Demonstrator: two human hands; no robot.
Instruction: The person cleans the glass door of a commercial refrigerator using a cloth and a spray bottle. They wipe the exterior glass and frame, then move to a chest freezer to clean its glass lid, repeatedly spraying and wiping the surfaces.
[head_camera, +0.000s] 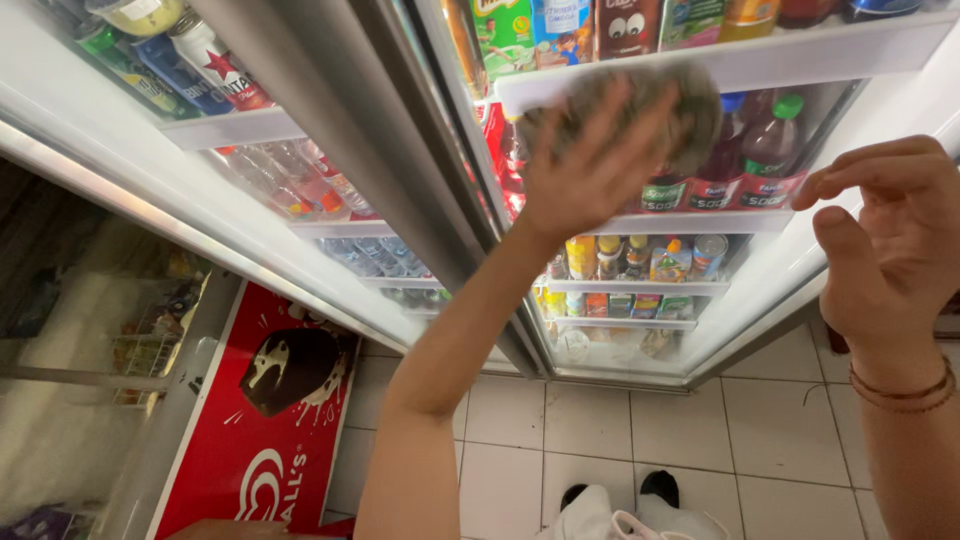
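A big drinks fridge (420, 200) with glass doors fills most of the view. The right glass door (650, 280) is shut, and rows of bottles and cans sit on white shelves behind it. Down at the bottom left stands a red chest freezer (250, 440) with an ice cream picture on its lid. The floor (560, 440) has pale square tiles.

The left hand (590, 170) is up against the right glass door, near its top edge. Its fingers (640, 115) are spread wide and press a grey cloth (660, 105) flat on the glass. The cloth looks blurry.

The right hand (890, 240) is in the air by the right edge of the fridge. Its fingers (860, 170) are curled halfway and hold nothing. A thin brown bracelet (905, 395) is on that wrist.
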